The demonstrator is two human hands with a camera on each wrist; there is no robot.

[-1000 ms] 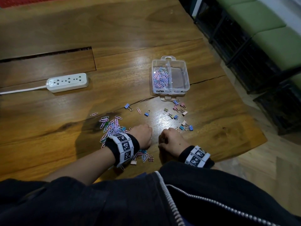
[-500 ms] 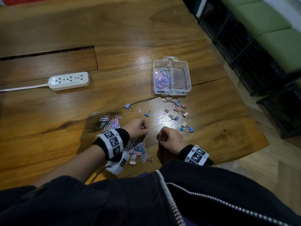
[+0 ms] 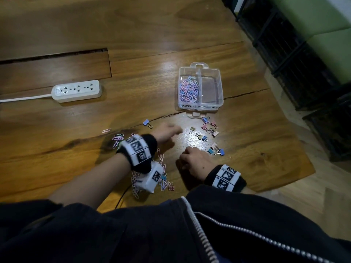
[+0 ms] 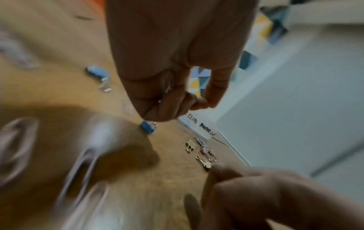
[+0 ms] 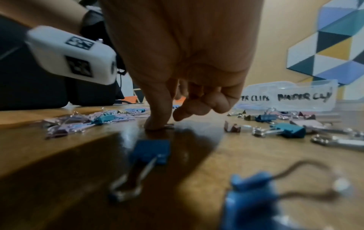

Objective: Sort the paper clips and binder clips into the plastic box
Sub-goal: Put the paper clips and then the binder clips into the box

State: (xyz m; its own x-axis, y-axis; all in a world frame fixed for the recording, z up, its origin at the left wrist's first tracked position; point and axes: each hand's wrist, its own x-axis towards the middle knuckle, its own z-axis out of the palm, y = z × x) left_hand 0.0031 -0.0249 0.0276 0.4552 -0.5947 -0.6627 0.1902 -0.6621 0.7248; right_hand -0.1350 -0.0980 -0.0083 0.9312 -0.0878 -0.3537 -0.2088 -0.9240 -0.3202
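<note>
The clear plastic box (image 3: 220, 86) has two compartments; pink and blue paper clips (image 3: 189, 90) fill the left one, and the right one looks bare. Its labels read CLIPS and BINDER CLIPS in the right wrist view (image 5: 295, 96). My left hand (image 3: 167, 133) is blurred above the table, between the loose paper clip pile (image 3: 117, 138) and the box. Its curled fingers (image 4: 169, 102) pinch glinting wire paper clips. My right hand (image 3: 191, 158) rests as a fist on the table. One fingertip (image 5: 155, 124) presses a small flat piece. Coloured binder clips (image 3: 209, 128) lie in front of the box.
A white power strip (image 3: 76, 91) with its cord lies at the left. More paper clips and a pink binder clip (image 3: 171, 187) sit near the table's front edge under my left wrist. Another binder clip cluster (image 3: 216, 150) lies right of my right hand. Black crates (image 3: 296, 54) stand beyond the table's right edge.
My left hand has lifted from the paper clip pile and moved forward and right toward the box. The right hand has stayed in place.
</note>
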